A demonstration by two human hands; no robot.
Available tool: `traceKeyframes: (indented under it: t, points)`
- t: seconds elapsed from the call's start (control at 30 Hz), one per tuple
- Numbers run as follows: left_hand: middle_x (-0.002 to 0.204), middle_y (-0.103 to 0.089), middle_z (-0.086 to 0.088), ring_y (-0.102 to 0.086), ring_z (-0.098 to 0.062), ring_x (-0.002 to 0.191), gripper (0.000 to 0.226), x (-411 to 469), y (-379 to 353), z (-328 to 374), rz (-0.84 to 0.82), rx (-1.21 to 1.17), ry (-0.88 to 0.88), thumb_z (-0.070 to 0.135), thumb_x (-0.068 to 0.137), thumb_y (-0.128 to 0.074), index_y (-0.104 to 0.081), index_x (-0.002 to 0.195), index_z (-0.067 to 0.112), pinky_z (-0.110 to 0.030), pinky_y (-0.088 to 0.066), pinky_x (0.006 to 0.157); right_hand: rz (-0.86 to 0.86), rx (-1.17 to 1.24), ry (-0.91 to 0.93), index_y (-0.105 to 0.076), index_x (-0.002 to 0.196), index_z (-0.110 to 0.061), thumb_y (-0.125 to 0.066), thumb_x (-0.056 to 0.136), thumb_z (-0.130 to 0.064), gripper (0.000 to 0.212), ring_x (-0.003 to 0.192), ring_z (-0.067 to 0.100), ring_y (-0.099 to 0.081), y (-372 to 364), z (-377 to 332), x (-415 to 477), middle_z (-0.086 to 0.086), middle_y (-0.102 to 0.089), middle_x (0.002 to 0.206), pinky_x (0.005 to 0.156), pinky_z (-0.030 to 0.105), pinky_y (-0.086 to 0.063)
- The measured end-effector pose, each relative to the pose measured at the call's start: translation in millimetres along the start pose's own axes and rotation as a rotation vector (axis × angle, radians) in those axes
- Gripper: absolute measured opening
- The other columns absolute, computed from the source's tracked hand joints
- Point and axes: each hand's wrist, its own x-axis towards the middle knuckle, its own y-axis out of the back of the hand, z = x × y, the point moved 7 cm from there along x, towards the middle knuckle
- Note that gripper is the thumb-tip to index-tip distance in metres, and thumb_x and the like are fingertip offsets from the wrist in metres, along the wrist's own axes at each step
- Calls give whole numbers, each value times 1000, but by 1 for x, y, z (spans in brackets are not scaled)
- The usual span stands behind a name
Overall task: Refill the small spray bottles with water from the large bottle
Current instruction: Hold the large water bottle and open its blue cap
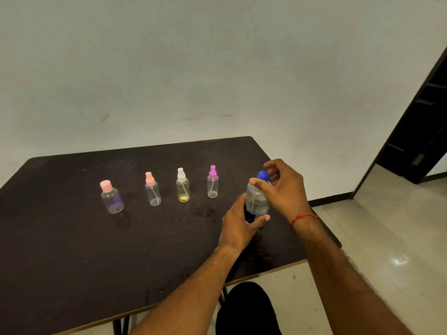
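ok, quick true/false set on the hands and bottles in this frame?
1. The left hand grips the large bottle by its body. True.
2. The right hand curls its fingers round the blue cap. True.
3. Four small bottles stand upright on the table. True.
4. The blue cap lies on the table. False: it sits on the large bottle.
5. The purple-topped bottle stands farthest from the large bottle. False: it is nearest; the pink flat-capped bottle is farthest.

Large bottle [257, 201] was gripped by left hand [238, 224]; blue cap [263, 175] was pinched by right hand [285, 189]; four small bottles [183, 185] were lined up on table [72, 250].
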Motion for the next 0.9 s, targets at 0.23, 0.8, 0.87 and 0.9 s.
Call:
traceKeyframes:
  t: [0.23,0.8,0.87,0.9]
  points:
    - [123,-65,22,-62,0,115,65,0,-1,-1,-5,-9,5,53,77,-83,-51,133,41,-25,-55,97,-54,57,18,-68,104,-25,-72,86,-12,23,95,8,-59,-7,2,4,-9,-64,104,92,28,-54]
    - [119,-61,30,-59,8,113,66,0,0,0,-8,2,3,55,77,-82,-47,132,48,-16,-51,93,-25,173,-28,-62,118,-24,-72,85,-5,40,98,7,-62,-4,2,3,-6,-66,107,95,29,-54]
    - [120,-60,31,-59,7,114,67,0,0,0,-8,1,5,55,77,-82,-47,133,48,-15,-50,93,-50,177,-14,-57,128,-23,-72,85,-6,49,104,9,-62,-5,-1,2,-5,-66,113,98,29,-51]
    - [120,-59,31,-58,7,115,67,0,-1,-1,-9,2,9,54,77,-83,-47,134,48,-14,-49,92,-49,158,-7,-54,132,-23,-75,84,-12,53,105,9,-60,-5,-2,1,-5,-64,116,98,28,-50]
